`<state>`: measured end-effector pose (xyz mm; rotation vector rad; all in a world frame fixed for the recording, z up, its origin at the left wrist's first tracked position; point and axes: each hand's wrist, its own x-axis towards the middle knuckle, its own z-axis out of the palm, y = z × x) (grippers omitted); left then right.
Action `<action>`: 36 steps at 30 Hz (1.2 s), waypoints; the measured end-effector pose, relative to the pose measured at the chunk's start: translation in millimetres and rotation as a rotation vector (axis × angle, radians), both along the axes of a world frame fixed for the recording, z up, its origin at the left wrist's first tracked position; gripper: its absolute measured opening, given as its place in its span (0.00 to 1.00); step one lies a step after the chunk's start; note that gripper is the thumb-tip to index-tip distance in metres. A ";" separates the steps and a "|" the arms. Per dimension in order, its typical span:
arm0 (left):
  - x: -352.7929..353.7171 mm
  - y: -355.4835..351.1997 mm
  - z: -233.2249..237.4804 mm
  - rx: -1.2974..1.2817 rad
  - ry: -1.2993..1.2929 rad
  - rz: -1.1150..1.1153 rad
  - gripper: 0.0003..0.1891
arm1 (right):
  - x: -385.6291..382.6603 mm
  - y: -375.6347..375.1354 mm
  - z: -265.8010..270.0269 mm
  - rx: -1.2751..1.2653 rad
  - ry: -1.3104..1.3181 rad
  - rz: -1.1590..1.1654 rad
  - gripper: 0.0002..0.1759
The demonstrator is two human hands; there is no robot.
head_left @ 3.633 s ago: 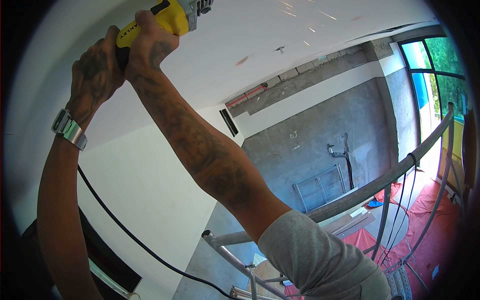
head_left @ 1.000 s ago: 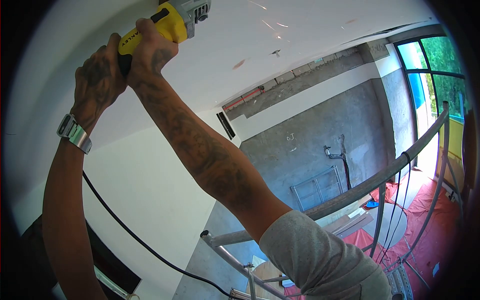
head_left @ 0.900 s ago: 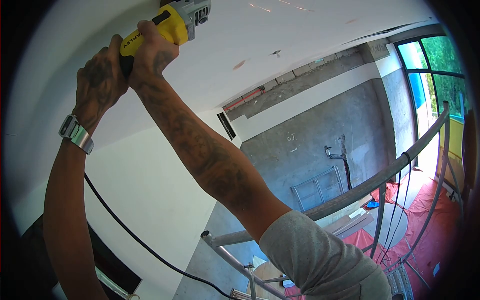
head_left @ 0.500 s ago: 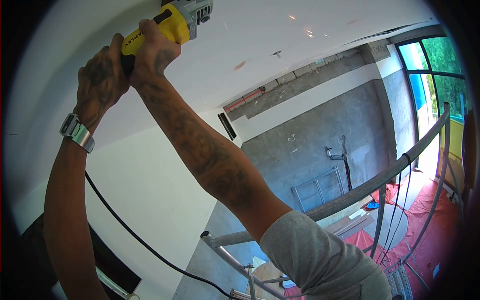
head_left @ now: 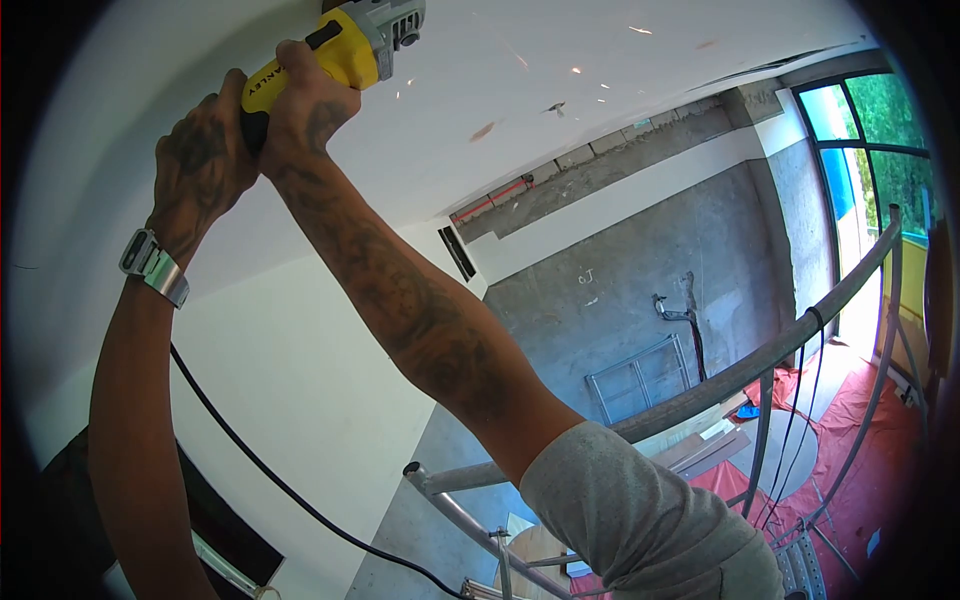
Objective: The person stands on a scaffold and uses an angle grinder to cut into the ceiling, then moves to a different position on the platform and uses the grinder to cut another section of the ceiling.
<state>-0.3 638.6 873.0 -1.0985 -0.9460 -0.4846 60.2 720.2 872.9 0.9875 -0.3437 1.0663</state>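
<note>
A yellow and grey angle grinder (head_left: 352, 52) is held up against the white ceiling (head_left: 560, 50) at the upper left; its disc is out of view. My right hand (head_left: 310, 100) wraps round the rear of its yellow body. Beside it, my left hand (head_left: 203, 150) is closed round the grinder's far side, its fingers partly hidden. A metal-banded watch (head_left: 153, 266) sits on my left wrist. Sparks fly across the ceiling to the right of the tool.
Metal scaffold rails (head_left: 745, 372) cross the lower right, close to my right arm. A black cable (head_left: 262, 477) hangs at the lower left. Red sheeting (head_left: 850, 440) covers the floor below. A metal frame (head_left: 640, 380) leans on the grey wall (head_left: 640, 270); windows (head_left: 885, 110) stand at right.
The sparks have spread into different spots and streaks on the ceiling. Both hands and the grinder stay almost where they were.
</note>
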 end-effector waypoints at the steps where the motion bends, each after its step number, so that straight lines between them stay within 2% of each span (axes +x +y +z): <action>1: -0.4 -0.8 0.4 0.008 0.002 -0.001 0.18 | 0.4 -0.7 -0.5 0.008 -0.014 0.000 0.18; 4: 0.9 -1.4 1.8 0.011 0.010 -0.013 0.18 | 5.2 -3.6 -3.9 -0.023 -0.061 -0.048 0.18; 10: -5.8 -0.8 1.2 -0.001 0.022 -0.017 0.17 | -1.6 -4.0 -2.2 0.012 0.023 -0.019 0.17; 36: -6.8 -2.6 -1.6 0.019 0.031 -0.003 0.16 | -5.3 -1.9 0.3 -0.005 -0.034 0.017 0.18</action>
